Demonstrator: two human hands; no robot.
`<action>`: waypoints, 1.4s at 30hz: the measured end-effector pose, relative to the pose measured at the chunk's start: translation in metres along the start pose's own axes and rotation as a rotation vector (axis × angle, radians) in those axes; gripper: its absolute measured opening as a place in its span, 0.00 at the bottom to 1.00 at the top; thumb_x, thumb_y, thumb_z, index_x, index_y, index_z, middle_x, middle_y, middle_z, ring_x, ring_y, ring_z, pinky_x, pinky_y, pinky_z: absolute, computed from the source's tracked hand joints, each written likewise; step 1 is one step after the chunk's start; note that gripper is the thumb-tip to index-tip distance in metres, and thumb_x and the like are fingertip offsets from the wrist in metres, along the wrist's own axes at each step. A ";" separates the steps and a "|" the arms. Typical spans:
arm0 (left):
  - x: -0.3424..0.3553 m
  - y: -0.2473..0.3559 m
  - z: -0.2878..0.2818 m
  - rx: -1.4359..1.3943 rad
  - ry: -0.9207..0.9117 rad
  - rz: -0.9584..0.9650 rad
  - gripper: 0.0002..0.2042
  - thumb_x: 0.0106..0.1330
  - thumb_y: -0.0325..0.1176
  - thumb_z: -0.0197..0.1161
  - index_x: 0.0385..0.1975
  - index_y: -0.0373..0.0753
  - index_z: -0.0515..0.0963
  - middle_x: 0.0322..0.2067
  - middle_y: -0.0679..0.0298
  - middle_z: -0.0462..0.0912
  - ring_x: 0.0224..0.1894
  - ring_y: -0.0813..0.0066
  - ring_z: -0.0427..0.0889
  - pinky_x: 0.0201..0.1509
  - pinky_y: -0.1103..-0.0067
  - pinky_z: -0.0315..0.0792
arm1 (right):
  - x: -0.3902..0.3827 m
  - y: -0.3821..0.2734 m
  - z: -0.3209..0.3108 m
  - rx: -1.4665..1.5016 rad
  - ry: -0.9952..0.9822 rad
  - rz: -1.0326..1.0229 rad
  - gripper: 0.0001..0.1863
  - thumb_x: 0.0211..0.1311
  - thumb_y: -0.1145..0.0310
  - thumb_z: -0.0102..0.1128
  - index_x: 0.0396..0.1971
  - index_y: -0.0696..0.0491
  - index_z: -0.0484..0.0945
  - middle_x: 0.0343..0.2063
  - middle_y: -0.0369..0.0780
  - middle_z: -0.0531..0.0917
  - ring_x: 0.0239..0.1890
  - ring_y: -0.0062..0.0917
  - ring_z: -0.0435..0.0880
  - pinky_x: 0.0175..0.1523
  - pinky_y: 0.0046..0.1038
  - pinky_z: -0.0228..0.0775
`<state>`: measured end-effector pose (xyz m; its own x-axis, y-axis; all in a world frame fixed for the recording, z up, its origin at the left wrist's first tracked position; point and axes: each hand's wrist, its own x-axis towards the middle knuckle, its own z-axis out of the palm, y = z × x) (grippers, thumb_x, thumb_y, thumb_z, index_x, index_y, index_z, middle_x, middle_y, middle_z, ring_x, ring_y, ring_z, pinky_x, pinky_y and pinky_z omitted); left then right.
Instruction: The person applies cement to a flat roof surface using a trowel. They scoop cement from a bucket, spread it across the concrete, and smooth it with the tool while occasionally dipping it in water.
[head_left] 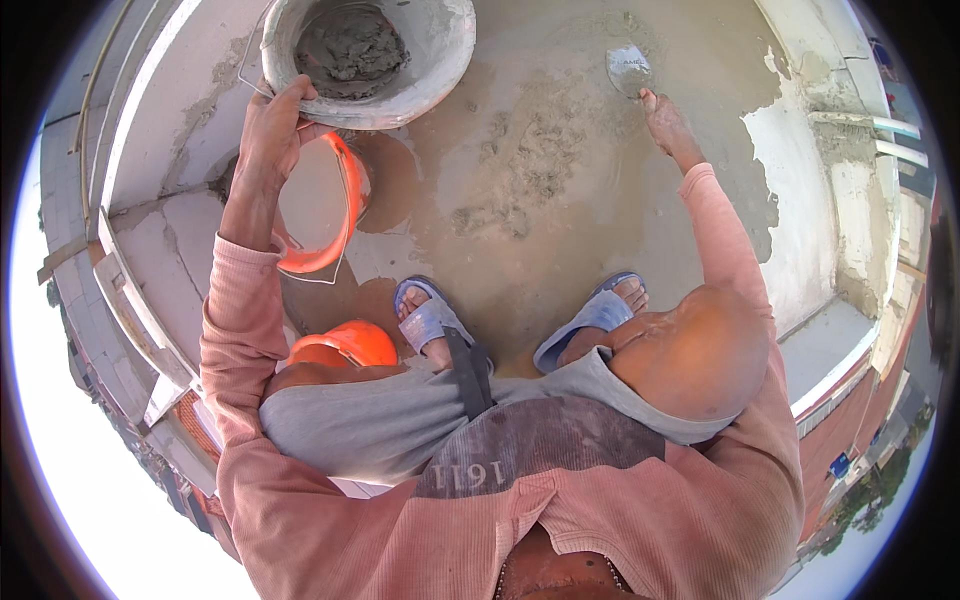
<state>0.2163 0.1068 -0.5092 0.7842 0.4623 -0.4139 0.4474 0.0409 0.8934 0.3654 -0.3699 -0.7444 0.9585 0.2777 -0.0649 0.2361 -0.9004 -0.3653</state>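
Note:
My left hand (272, 135) is closed on the near left rim of a pale, cement-stained bucket (440, 50), which tilts toward me. Wet grey mortar (352, 50) lies inside it. Farther right, my right hand (670, 128) grips a trowel by its handle, largely hidden in my fist. The shiny metal trowel blade (628, 70) rests flat on or just over the wet floor (580, 270). Lumpy mortar (540, 160) is spread on the floor between my hands.
An orange bucket (352, 185) of greyish water stands below my left hand. Another orange container (365, 343) is beside my left knee. My sandalled feet (430, 310) are on the wet floor. Low white walls (175, 120) rise left and right, with pipes (865, 122) at the right.

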 end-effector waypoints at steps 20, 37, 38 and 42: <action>-0.064 0.022 -0.016 0.053 0.100 -0.013 0.07 0.70 0.26 0.53 0.45 0.33 0.70 0.42 0.57 0.79 0.41 0.67 0.85 0.46 0.66 0.86 | -0.142 -0.069 -0.038 -0.155 -0.436 -0.320 0.25 0.75 0.45 0.44 0.34 0.55 0.71 0.14 0.50 0.80 0.20 0.49 0.83 0.23 0.49 0.74; -0.135 0.086 -0.032 -0.311 0.088 -0.138 0.16 0.69 0.24 0.53 0.53 0.23 0.64 0.48 0.45 0.77 0.47 0.55 0.84 0.48 0.66 0.88 | -0.120 -0.130 0.012 0.099 -0.380 -0.280 0.23 0.75 0.49 0.43 0.37 0.58 0.72 0.21 0.55 0.82 0.29 0.54 0.84 0.34 0.51 0.76; -0.133 0.081 -0.033 -0.323 0.095 -0.122 0.16 0.69 0.24 0.53 0.53 0.22 0.64 0.49 0.46 0.77 0.47 0.55 0.85 0.47 0.66 0.88 | -0.130 -0.140 0.012 0.094 -0.384 -0.288 0.23 0.75 0.49 0.43 0.37 0.58 0.72 0.21 0.55 0.82 0.29 0.54 0.84 0.34 0.51 0.76; -0.139 0.072 -0.040 -0.342 0.107 -0.124 0.16 0.69 0.24 0.54 0.52 0.22 0.65 0.48 0.47 0.78 0.45 0.55 0.85 0.46 0.67 0.88 | -0.141 -0.128 -0.003 0.035 -0.388 -0.511 0.22 0.74 0.49 0.47 0.37 0.56 0.71 0.16 0.48 0.81 0.23 0.47 0.85 0.26 0.46 0.76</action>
<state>0.1225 0.0814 -0.3805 0.6760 0.5241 -0.5181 0.3524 0.3875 0.8518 0.2004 -0.2947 -0.6854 0.5976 0.7756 -0.2031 0.6362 -0.6129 -0.4686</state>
